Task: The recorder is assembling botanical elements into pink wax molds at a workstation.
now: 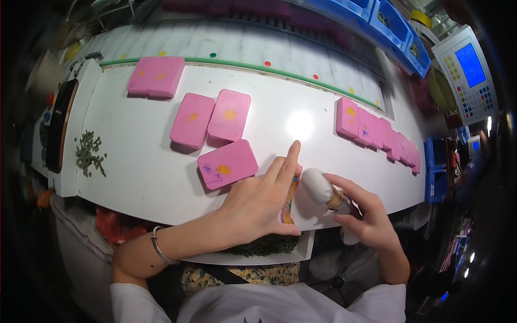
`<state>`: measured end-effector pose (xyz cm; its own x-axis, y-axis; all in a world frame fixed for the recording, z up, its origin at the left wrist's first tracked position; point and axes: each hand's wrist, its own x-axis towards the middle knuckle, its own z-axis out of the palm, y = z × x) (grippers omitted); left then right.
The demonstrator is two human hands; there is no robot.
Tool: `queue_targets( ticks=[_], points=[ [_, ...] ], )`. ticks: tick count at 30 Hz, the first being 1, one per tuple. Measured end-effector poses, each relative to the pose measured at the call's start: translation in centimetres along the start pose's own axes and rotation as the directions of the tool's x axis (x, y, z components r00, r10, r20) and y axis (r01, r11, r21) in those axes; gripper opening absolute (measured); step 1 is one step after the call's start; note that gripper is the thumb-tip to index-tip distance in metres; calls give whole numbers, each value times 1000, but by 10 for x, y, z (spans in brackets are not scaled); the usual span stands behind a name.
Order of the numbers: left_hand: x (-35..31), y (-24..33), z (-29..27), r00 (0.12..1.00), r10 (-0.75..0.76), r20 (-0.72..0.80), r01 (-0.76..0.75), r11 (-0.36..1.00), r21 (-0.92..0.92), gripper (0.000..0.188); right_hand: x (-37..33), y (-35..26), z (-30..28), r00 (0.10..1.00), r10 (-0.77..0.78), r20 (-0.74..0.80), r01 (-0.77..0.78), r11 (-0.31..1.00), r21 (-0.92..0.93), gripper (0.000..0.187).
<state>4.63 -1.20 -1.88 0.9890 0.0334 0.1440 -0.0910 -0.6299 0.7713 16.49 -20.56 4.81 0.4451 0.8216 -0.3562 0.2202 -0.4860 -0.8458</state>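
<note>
My left hand (261, 196) is closed around a thin upright piece with a multicoloured, mottled surface (289, 202), held between the thumb and the fingers near the table's front edge. Most of this piece is hidden behind the hand. Close beside it on the right, my right hand (371, 218) grips a tool with a rounded white head (316, 185) and a brown, wrapped-looking neck. The white head faces the piece, and whether they touch is unclear. Left of my hands lies a pink block (228, 164) with blue writing and a yellow smear. Two more pink blocks (192, 121) lie beyond it.
Further pink blocks (156, 77) lie at the far left, and a row of them (369, 128) lines the right. Small green bits (90, 153) lie at left. Below my hands is an open drawer (304, 248) with green bits. A control panel (468, 67) stands at far right.
</note>
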Motion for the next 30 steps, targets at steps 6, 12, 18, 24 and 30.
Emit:
queue_targets(
  ticks=[6,12,18,24,30],
  points=[
    [2,7,-7,988,-80,134,85,996,-31,122,-2,27,-4,974,4,-224,-1,1000,16,53],
    [3,7,-6,988,-86,128,89,996,-18,122,8,17,18,884,-411,-221,177,733,-657,58],
    [2,7,-8,990,-76,117,79,997,-17,122,11,13,17,916,-387,-104,142,556,-819,66],
    [3,6,-5,991,-79,105,83,996,-37,124,5,6,27,841,-523,-136,314,678,-665,80],
    [4,5,-5,994,-78,80,84,994,-70,126,17,8,35,846,-530,56,284,360,-889,63]
  ],
)
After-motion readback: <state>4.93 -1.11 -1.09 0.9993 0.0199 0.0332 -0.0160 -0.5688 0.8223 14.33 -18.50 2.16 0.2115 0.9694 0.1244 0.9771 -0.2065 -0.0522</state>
